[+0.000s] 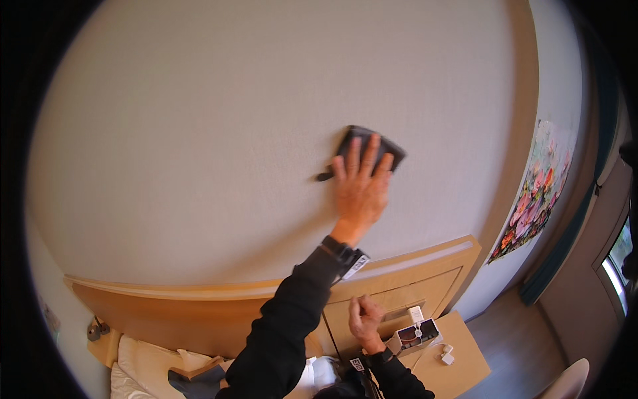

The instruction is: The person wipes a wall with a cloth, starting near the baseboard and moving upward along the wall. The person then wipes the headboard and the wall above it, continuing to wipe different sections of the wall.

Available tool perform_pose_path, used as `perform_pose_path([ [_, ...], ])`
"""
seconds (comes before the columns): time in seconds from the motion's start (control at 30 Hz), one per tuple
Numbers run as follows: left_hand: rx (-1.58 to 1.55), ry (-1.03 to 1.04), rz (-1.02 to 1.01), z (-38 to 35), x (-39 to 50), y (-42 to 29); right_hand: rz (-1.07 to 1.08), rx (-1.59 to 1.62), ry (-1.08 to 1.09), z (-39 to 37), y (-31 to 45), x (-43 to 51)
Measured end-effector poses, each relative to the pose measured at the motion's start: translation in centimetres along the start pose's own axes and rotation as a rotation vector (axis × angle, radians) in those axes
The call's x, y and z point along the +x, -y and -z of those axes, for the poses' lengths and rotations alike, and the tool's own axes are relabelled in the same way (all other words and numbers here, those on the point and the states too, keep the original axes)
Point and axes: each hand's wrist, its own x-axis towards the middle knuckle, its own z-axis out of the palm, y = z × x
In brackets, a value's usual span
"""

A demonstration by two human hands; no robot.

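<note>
My left hand (pixel 361 192) is raised against the pale textured wall, its fingers spread over a flat, dark, roughly rectangular object (pixel 397 151). The palm side presses that object to the wall, and a short black end pokes out at its lower left. What exactly the object is, I cannot tell. Lower down, my right hand (pixel 366 319) is held in front of the wooden headboard panel with its fingers curled in, and nothing shows in it. Both wrists wear black bands with small devices.
Below the wall runs a wooden headboard (pixel 174 319). At the lower right, a bedside table (pixel 463 349) holds a box (pixel 421 339) with cables and a white adapter (pixel 447 358). A floral picture (pixel 536 199) hangs at the right, near a teal curtain. Bedding (pixel 139 366) lies lower left.
</note>
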Motion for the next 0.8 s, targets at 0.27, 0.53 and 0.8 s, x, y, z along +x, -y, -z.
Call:
perform_pose_path([
  [0.27,0.002,0.036,-0.039,-0.1,-1.5,0.6,-0.059,-0.04,-0.064,3.6,2.6,1.5],
  [0.53,0.438,0.01,0.28,9.6,-11.1,12.4,-0.201,0.062,0.063,0.4,1.6,-1.2],
  [0.8,0.278,0.072,0.205,1.6,-11.1,4.4,-0.219,0.028,0.043,3.0,1.9,-0.3],
])
